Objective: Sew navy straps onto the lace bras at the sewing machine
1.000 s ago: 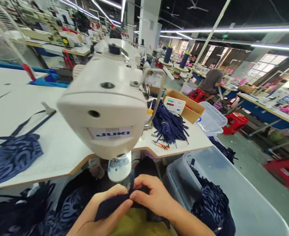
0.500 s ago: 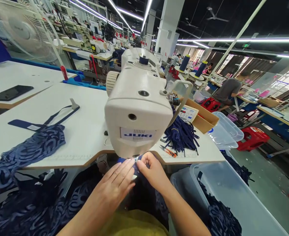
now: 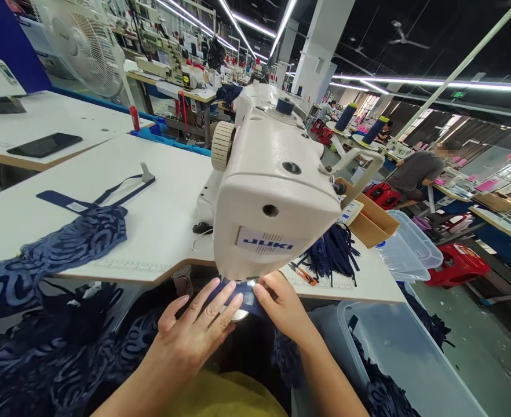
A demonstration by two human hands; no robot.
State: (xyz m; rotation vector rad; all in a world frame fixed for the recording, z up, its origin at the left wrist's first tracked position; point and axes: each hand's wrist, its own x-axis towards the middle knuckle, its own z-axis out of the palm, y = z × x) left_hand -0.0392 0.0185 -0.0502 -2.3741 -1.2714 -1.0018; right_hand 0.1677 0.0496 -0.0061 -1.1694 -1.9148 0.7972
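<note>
Beneath the head of a white JUKI sewing machine (image 3: 277, 202), a navy fabric band (image 3: 255, 304) with a pale label-like patch lies over the rounded machine bed (image 3: 239, 315). My left hand (image 3: 194, 330) rests flat on the band's left part, fingers spread. At the band's right side, my right hand (image 3: 284, 304) has its thumb and curled fingers closed on the fabric. The machine head hides the needle area. On the table at left lies a patterned blue bra (image 3: 81, 234) with a navy strap and a white tag.
Orange-handled snips (image 3: 303, 274) and a bundle of navy straps (image 3: 336, 252) lie right of the machine, near a cardboard box (image 3: 372, 223). A clear plastic bin (image 3: 394, 347) holds dark pieces. A phone (image 3: 44, 145) sits at far left. Patterned garments (image 3: 64, 359) hang below the table edge.
The view has turned left, so the machine appears farther right. My left fingers have spread apart, and more of the navy band and its pale patch shows between my hands.
</note>
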